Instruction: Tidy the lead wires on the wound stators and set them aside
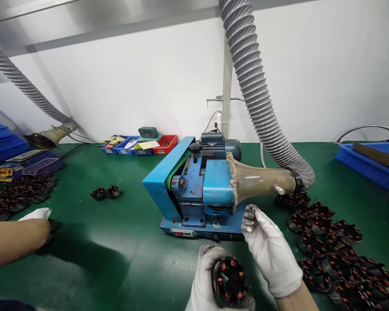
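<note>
Gloved hands at a belt sander [184, 181], a copper-wound stator [240, 280] in the left hand [201, 276].
The left hand's grip was curled around the stator's outer side, closed as far as the ring allowed, apparently to steady it while leaving its open face in view. It was held in front of the sander, over the table's [132, 263] near part. The right hand [272, 257] had its fingertips drawn together beside the sander's front right corner; nothing showed between them, though something tiny could have been hidden. A suction funnel [262, 179] met the sander's right side, probably to draw off dust. More stators [313, 244] were grouped toward the table's right side, likely for easy reach. At left was a co-worker's forearm [16, 239].
</note>
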The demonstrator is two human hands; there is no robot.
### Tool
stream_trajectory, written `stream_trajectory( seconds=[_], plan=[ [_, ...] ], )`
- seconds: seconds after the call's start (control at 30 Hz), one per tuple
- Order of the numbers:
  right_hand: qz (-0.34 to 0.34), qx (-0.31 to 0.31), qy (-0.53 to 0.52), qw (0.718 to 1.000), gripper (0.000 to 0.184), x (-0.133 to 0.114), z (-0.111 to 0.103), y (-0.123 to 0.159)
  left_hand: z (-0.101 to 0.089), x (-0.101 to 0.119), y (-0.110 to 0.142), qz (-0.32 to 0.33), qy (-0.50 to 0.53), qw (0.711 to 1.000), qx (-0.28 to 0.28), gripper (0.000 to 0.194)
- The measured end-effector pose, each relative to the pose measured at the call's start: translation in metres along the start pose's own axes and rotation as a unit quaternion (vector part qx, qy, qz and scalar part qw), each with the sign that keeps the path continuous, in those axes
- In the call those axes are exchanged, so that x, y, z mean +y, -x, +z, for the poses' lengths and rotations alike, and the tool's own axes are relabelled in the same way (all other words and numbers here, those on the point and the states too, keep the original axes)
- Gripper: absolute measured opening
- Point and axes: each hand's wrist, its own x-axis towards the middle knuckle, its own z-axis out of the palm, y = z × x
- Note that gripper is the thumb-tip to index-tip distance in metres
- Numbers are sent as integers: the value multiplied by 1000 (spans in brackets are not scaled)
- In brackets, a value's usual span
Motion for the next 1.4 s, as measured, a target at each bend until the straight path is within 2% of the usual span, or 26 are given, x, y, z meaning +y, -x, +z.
stream_trajectory(
  seconds=[0.03,0.1,0.17,0.23,0.33,0.43,0.8,0.97,1.07,1.13,1.27,1.33,1.4],
  plan=[
    [-25,6,40,999,18,4,-4,0,3,-2,-4,-10,-3,1000,7,68],
    [-52,-22,165,985,25,15,-9,3,9,-7,-14,-28,-5,999,33,64],
    [-85,-53,292,951,41,25,-10,7,17,-11,-25,-55,5,997,58,49],
    [-122,-50,385,913,49,33,-6,8,22,-16,-34,-98,21,993,66,36],
    [-144,-33,455,878,41,37,1,0,28,-20,-47,-140,47,987,59,33],
    [-147,-44,475,866,32,35,5,-9,31,-20,-56,-122,66,989,44,31],
    [-119,-45,446,886,34,31,11,-10,33,-13,-64,-118,74,990,37,32],
    [-104,-27,472,875,41,39,-1,8,14,-15,-41,-129,67,989,17,39],
    [-50,-70,396,914,55,37,-16,26,0,-16,-22,-141,36,989,-5,53],
    [-21,-74,357,931,47,30,-22,36,-6,-11,-16,-130,15,991,-17,62],
    [22,-61,378,924,28,12,-22,43,-8,6,-16,-82,-42,995,-31,57],
    [57,-67,332,939,28,8,-20,43,-6,12,-16,-112,-36,992,-36,57],
    [91,-70,264,958,30,6,-19,43,-3,14,-14,-191,21,980,-52,61]
  ],
)
